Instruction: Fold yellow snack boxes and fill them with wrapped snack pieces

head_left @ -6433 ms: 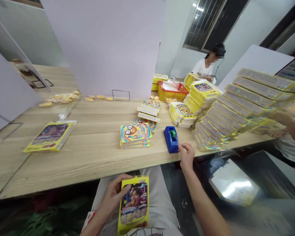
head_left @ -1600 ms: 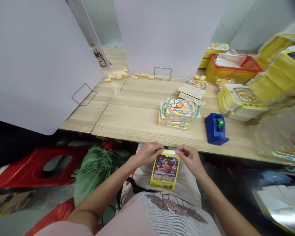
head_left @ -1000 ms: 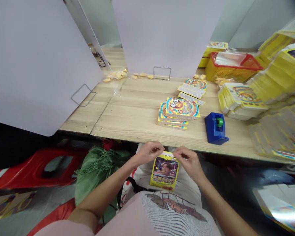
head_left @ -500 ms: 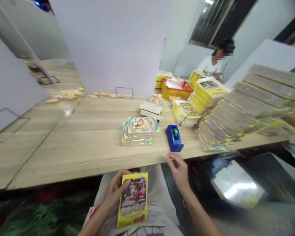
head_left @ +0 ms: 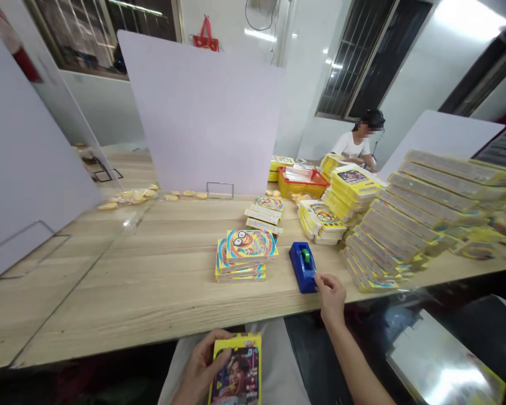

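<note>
My left hand (head_left: 204, 363) is closed around the left side of a yellow printed box (head_left: 238, 374), thumb on its front. The box is upright above my lap, its lower part cut off by the frame edge. My right hand (head_left: 332, 295) has its fingertips pinched together at the near end of a blue tape dispenser (head_left: 300, 269) with a green core. Whether tape is between those fingers is too small to tell. Left of the dispenser, a small stack of cartoon-printed boxes (head_left: 245, 256) lies on the table.
Tall leaning rows of yellow-edged boxes (head_left: 409, 225) stand at the right. Behind are more stacked boxes (head_left: 352, 188) and a red-rimmed yellow basket (head_left: 301, 187). White divider boards (head_left: 206, 118) stand on the wooden table (head_left: 109, 292). A person in white (head_left: 354, 143) sits beyond.
My right hand has moved right, from just in front of the tape dispenser to its near end. The view has tilted up, so the held box sits lower in frame.
</note>
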A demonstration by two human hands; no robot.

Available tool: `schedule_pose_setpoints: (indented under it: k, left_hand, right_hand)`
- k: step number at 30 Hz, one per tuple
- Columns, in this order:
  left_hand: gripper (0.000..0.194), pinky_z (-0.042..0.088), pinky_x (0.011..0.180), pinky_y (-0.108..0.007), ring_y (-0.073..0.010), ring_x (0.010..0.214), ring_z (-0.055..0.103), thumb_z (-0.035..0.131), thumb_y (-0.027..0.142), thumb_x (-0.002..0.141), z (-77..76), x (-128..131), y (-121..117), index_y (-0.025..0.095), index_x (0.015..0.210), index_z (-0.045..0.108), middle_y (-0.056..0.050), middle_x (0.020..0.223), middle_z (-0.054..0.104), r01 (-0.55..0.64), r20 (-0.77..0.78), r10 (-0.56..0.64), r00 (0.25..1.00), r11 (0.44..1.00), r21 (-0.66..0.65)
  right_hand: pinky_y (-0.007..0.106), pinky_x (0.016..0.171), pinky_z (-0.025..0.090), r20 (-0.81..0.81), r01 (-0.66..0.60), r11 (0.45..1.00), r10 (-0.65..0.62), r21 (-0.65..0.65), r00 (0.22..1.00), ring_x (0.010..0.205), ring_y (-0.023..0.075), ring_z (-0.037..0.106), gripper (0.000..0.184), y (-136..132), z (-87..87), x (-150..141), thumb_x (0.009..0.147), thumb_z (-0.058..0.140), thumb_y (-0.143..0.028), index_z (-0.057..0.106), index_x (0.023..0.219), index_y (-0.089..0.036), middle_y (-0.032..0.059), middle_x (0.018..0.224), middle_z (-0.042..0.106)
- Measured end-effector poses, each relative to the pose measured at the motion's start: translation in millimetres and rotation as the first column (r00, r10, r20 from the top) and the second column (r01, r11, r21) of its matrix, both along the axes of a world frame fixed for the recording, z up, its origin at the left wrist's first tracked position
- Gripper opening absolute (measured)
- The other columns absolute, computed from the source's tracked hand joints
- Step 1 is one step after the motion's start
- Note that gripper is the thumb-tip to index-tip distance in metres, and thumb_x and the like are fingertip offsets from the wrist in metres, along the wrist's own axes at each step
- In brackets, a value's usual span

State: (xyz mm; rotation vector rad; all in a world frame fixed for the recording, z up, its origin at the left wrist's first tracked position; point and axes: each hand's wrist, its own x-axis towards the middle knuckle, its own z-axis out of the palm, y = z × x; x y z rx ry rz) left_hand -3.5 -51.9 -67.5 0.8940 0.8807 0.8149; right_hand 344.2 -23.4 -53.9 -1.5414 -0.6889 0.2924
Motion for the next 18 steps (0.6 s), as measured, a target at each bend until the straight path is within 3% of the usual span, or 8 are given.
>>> schedule_pose_setpoints:
  k: [4, 10, 12, 13, 14, 15, 16, 18]
  left_hand:
    - [0.029, 0.049, 0.064, -0.025, -0.0162, 0.071, 0.062, 0.075, 0.038, 0.075, 0.1, -0.8, 0.3, 0.022, 0.096, 0.062, -0.002, 0.086, 0.067, -0.008, 0.028, 0.009, 1.000, 1.000, -0.013]
    - [0.027, 0.047, 0.064, -0.023, -0.0166, 0.074, 0.061, 0.077, 0.036, 0.073, 7.2, 6.7, -1.4, 0.020, 0.091, 0.065, -0.002, 0.086, 0.066, -0.010, 0.003, 0.010, 1.000, 0.998, 0.069]
    - [0.026, 0.046, 0.066, -0.023, -0.0169, 0.077, 0.060, 0.076, 0.037, 0.074, 9.5, 10.6, -5.1, 0.019, 0.090, 0.065, -0.003, 0.088, 0.066, -0.022, -0.016, 0.024, 1.000, 0.993, 0.119]
    - [0.027, 0.046, 0.066, -0.023, -0.0167, 0.077, 0.059, 0.075, 0.038, 0.074, 10.0, 12.8, -6.8, 0.019, 0.090, 0.066, -0.003, 0.088, 0.066, -0.024, -0.020, 0.027, 0.999, 0.990, 0.136]
    - [0.028, 0.045, 0.065, -0.023, -0.0163, 0.076, 0.058, 0.075, 0.038, 0.073, 9.9, 15.2, -8.2, 0.018, 0.090, 0.066, -0.003, 0.086, 0.065, -0.020, -0.020, 0.023, 1.000, 0.989, 0.148]
    - [0.029, 0.043, 0.064, -0.023, -0.0157, 0.074, 0.057, 0.075, 0.039, 0.073, 9.5, 17.7, -9.3, 0.017, 0.090, 0.065, -0.003, 0.084, 0.064, -0.007, -0.019, 0.010, 1.000, 0.988, 0.157]
    - [0.030, 0.042, 0.063, -0.022, -0.0151, 0.072, 0.056, 0.075, 0.039, 0.073, 9.0, 20.3, -10.2, 0.017, 0.090, 0.065, -0.003, 0.083, 0.063, 0.010, -0.015, -0.007, 1.000, 0.987, 0.161]
    - [0.031, 0.040, 0.060, -0.022, -0.0138, 0.068, 0.054, 0.075, 0.039, 0.074, 9.2, 25.7, -12.1, 0.016, 0.091, 0.064, -0.002, 0.080, 0.062, 0.048, -0.003, -0.048, 0.999, 0.986, 0.158]
  right_hand:
    - [0.034, 0.071, 0.053, -0.113, 0.054, 0.992, -0.041, 0.114, 0.993, 0.077, 0.0178, 0.057, 0.034, -13.1, -8.9, -13.3, 0.067, 0.072, -0.049, 0.066, 0.070, -0.016, 0.0054, 0.085, 0.058]
    - [0.036, 0.076, 0.050, -0.114, 0.026, 0.999, -0.022, 0.035, 0.993, 0.075, 0.0165, 0.053, 0.033, -31.5, -26.0, -15.3, 0.067, 0.070, -0.047, 0.057, 0.061, -0.017, 0.0021, 0.078, 0.053]
    - [0.035, 0.075, 0.050, -0.156, -0.113, 0.994, 0.111, -0.004, 0.982, 0.073, 0.0161, 0.053, 0.031, -40.9, -14.8, -23.3, 0.071, 0.067, -0.047, 0.057, 0.067, -0.018, 0.0005, 0.076, 0.052]
    - [0.033, 0.074, 0.050, -0.166, -0.260, 0.965, 0.251, -0.039, 0.954, 0.072, 0.0159, 0.053, 0.029, -43.5, -3.9, -29.2, 0.074, 0.066, -0.046, 0.057, 0.071, -0.019, 0.0000, 0.075, 0.053]
    - [0.032, 0.073, 0.050, -0.163, -0.458, 0.885, 0.441, -0.085, 0.883, 0.071, 0.0156, 0.053, 0.026, -43.6, 10.1, -36.2, 0.077, 0.064, -0.044, 0.058, 0.074, -0.019, -0.0003, 0.074, 0.053]
    - [0.030, 0.072, 0.049, -0.140, -0.672, 0.723, 0.657, -0.158, 0.740, 0.072, 0.0153, 0.053, 0.024, -40.8, 26.2, -44.2, 0.081, 0.062, -0.042, 0.058, 0.075, -0.019, 0.0001, 0.075, 0.054]
    - [0.027, 0.071, 0.047, -0.104, -0.828, 0.502, 0.836, -0.251, 0.539, 0.073, 0.0150, 0.053, 0.023, -35.1, 43.2, -53.4, 0.084, 0.059, -0.039, 0.059, 0.075, -0.018, 0.0007, 0.076, 0.055]
    - [0.024, 0.067, 0.043, -0.042, -0.895, 0.064, 0.995, -0.440, 0.092, 0.072, 0.0134, 0.052, 0.020, -18.2, 74.7, -74.2, 0.087, 0.055, -0.031, 0.060, 0.073, -0.017, 0.0010, 0.076, 0.057]
